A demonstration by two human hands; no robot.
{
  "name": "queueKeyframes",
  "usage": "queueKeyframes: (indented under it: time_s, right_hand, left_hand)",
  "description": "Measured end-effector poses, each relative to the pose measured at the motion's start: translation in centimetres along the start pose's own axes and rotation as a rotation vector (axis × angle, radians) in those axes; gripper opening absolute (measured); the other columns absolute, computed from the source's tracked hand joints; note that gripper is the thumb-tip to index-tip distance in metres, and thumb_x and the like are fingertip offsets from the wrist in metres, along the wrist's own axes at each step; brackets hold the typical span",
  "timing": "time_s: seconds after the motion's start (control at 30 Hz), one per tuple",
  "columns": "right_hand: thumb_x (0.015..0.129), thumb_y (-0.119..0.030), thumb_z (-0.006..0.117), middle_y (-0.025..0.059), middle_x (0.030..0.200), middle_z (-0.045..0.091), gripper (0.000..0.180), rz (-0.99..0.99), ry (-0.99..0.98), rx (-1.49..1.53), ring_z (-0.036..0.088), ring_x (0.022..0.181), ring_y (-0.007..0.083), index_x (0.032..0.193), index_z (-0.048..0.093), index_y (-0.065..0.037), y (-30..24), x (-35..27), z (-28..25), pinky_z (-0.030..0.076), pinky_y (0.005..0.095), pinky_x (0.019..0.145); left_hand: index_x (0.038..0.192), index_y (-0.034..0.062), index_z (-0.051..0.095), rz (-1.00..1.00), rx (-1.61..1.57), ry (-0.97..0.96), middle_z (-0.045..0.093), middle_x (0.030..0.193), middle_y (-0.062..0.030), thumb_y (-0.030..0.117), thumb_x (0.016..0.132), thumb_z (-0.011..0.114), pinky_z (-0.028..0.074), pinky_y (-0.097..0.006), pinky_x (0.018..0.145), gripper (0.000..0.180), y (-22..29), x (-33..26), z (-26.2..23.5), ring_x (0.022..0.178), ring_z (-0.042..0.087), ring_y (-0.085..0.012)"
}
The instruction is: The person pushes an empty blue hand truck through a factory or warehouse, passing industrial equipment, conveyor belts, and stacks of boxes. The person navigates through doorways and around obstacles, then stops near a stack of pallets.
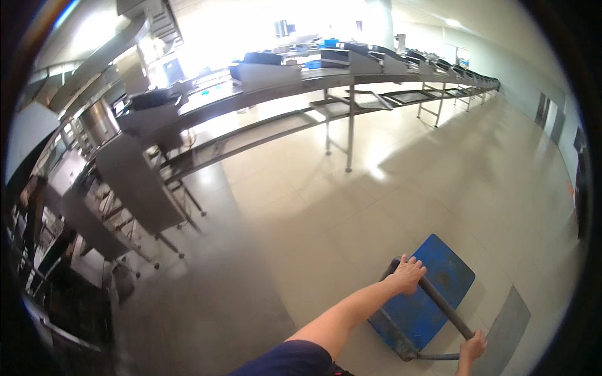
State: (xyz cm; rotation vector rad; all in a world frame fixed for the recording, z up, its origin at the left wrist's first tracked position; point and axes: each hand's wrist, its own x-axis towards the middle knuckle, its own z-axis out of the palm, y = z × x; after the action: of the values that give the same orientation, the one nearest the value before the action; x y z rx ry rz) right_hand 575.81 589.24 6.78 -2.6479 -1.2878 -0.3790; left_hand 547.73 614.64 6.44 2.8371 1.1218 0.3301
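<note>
A platform trolley with a worn blue deck stands on the floor at the lower right, and nothing lies on the part of its deck that shows. Its dark tubular push handle slants across the deck toward me. Near the far left end of that handle, my left hand is closed around the bar. My right hand grips the bar's other end, close to the picture's lower edge. Some fingers of both hands are hidden behind the bar.
A long metal conveyor line on legs runs from the left to the far right, bearing dark trays and blue bins. Steel machines crowd the left side. A grey floor patch lies right of the trolley. A wall bounds the right.
</note>
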Motion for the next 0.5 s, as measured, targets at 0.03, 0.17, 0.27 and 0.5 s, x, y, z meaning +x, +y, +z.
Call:
queueKeyframes:
  time_s: [0.03,0.17,0.27,0.5]
  right_hand:
    - [0.070,0.003,0.065,0.0105,0.087,0.062,0.018,0.053,0.028,-0.001,0.060,0.086,0.0323,0.082,0.056,-0.006,0.5,2.4,-0.8,0.046,0.0417,0.076]
    - [0.067,0.003,0.067,0.0112,0.080,0.062,0.017,-0.109,0.087,0.055,0.060,0.079,0.0318,0.077,0.057,-0.006,-0.5,15.0,3.4,0.046,0.0410,0.072]
    - [0.065,0.004,0.069,0.0098,0.079,0.061,0.020,-0.088,0.051,0.029,0.060,0.077,0.0306,0.076,0.058,-0.008,0.8,23.5,5.2,0.045,0.0406,0.072]
    - [0.067,0.001,0.068,0.0077,0.079,0.059,0.017,-0.110,0.116,0.105,0.058,0.079,0.0289,0.075,0.058,-0.009,0.6,45.1,13.0,0.043,0.0406,0.075]
  left_hand:
    - [0.099,0.0052,0.061,0.068,0.105,0.068,0.058,0.094,-0.0106,0.013,0.079,0.059,0.041,-0.046,0.082,0.022,0.0,2.6,-1.3,0.091,0.054,-0.0273]
    - [0.112,0.0098,0.057,0.017,-0.026,0.005,0.054,0.112,-0.0108,0.011,0.071,0.065,0.031,-0.056,0.105,0.041,-4.6,12.7,-0.5,0.116,0.049,-0.0312]
    - [0.105,0.0101,0.058,-0.013,-0.098,-0.133,0.056,0.109,-0.0101,0.008,0.072,0.060,0.036,-0.050,0.096,0.033,-3.3,21.7,-1.5,0.112,0.051,-0.0314]
    - [0.103,0.0106,0.058,0.009,-0.018,-0.011,0.056,0.106,-0.0101,0.008,0.071,0.061,0.033,-0.052,0.098,0.033,-7.4,42.5,2.1,0.111,0.050,-0.0321]
